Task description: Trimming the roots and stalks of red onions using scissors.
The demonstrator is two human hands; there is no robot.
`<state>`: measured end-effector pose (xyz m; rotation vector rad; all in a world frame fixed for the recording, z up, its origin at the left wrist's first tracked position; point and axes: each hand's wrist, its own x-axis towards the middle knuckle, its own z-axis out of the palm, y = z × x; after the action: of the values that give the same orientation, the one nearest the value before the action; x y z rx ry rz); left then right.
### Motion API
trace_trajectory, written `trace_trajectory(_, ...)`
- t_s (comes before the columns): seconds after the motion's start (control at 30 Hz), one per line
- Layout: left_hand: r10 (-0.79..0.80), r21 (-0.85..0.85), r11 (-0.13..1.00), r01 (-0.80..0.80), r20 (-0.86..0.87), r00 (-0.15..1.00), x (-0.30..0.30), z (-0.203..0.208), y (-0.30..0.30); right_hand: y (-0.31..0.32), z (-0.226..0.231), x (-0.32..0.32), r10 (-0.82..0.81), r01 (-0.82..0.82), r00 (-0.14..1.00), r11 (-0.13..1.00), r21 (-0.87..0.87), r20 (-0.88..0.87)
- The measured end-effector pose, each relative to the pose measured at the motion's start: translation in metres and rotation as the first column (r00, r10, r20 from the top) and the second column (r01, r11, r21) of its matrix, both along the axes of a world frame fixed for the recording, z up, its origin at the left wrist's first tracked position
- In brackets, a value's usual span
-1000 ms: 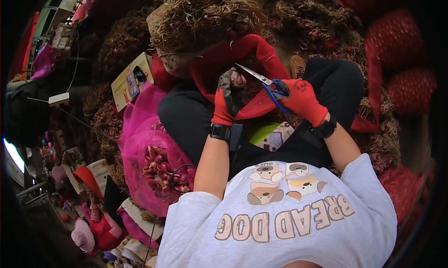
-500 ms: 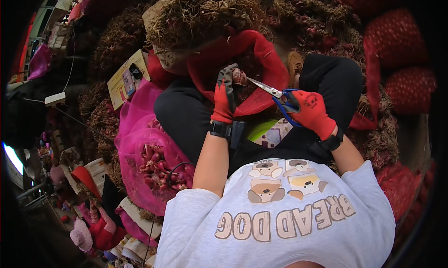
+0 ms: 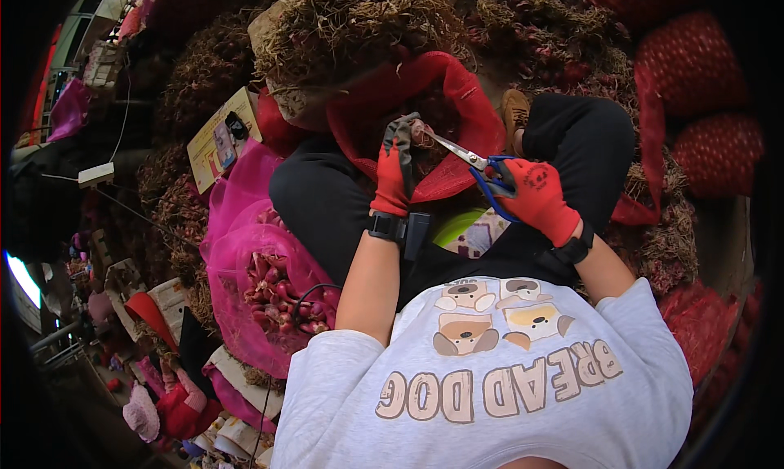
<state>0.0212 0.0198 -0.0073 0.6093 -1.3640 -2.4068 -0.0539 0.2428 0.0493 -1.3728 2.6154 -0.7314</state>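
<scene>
In the head view, the person's left hand (image 3: 394, 165), in a red glove with dark-coated fingers, is raised in front of the body, its fingers pinched around a small reddish bulb (image 3: 423, 134). The bulb sits at the fingertips, above the mouth of an open red mesh bag (image 3: 478, 109) lying between the bent legs in black trousers (image 3: 588, 138). The right hand (image 3: 535, 195), gloved the same way, has its fingers wrapped around the blue handles of a pair of scissors (image 3: 467, 155). The metal blades point left toward the bulb, and their tips meet its edge; whether they close on any part of it is too small to tell. A dark band circles each wrist. Beside the left knee, a pink mesh bag (image 3: 229, 252) holds a heap of red bulbs (image 3: 282, 293). Just beyond it lies a yellow board (image 3: 200, 154) with small items on it. Past the red mesh bag stands a pale sack (image 3: 286, 93) topped with dry stalks (image 3: 359, 32). Two full red mesh sacks (image 3: 694, 64) are stacked at the far right, and a brown shoe (image 3: 514, 113) shows near the right hand.
</scene>
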Motion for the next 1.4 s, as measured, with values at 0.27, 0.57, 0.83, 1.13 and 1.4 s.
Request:
trace_trajectory(0.27,-0.182,-0.169,0.970,0.176,-0.015,0.983,0.008,-0.011,0.006,-0.015,-0.004,-0.001,0.002,-0.002,1.000,1.000,-0.013,0.024)
trace_trajectory(0.57,-0.091,-0.708,0.706,-0.015,-0.113,0.989,0.007,-0.005,-0.002,-0.028,-0.012,-0.038,-0.164,0.147,0.969,0.984,0.101,0.185)
trace_trajectory(0.83,-0.087,-0.266,0.962,0.055,-0.110,0.990,0.003,-0.016,0.007,-0.049,-0.004,-0.025,0.063,0.330,0.601,0.889,-0.319,0.797)
trace_trajectory(1.13,-0.182,0.025,0.983,0.182,-0.012,0.983,0.010,-0.027,0.008,-0.080,-0.029,-0.011,-0.068,0.151,0.970,0.920,-0.362,0.232)
trace_trajectory(1.4,-0.095,-0.313,0.947,0.072,-0.057,0.994,0.003,-0.020,0.020,-0.082,-0.042,-0.003,-0.016,0.276,0.859,0.856,-0.437,0.512)
